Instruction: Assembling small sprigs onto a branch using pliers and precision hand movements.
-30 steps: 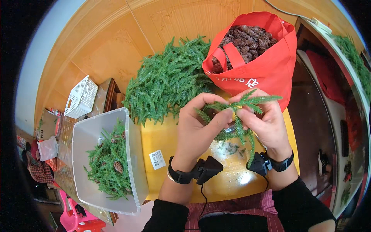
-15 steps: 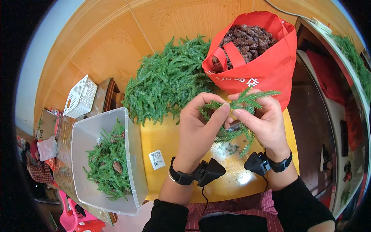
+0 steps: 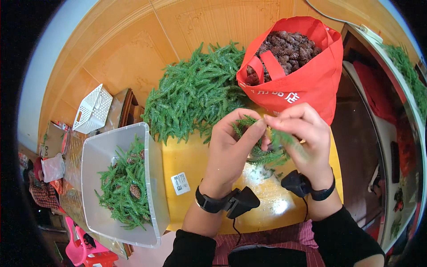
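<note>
Over the yellow table (image 3: 204, 178), both hands meet on a green artificial pine sprig (image 3: 268, 157). My left hand (image 3: 231, 151) is closed, thumb and forefinger pinching the sprig at its middle. Fingers bent, my right hand (image 3: 311, 144) pinches beside the left fingertips; the sprig's right part is smeared by motion there. Whether a pine cone sits inside the grip is hidden by the fingers. Beyond the left hand lies a big heap of pine sprigs (image 3: 195, 89). Past the right hand stands a red bag (image 3: 296, 93) filled with brown pine cones (image 3: 289, 51).
At the left, a clear plastic bin (image 3: 155, 191) holds sprigs with cones (image 3: 126, 191). A white label (image 3: 180, 183) lies on the table beside it. Farther left are a white perforated basket (image 3: 92, 109) and a pink chair (image 3: 78, 247). A glass-fronted cabinet (image 3: 362, 155) stands right.
The right hand has turned and risen slightly, its fingers now curled over the sprig's right side. The left hand has barely moved and keeps its pinch.
</note>
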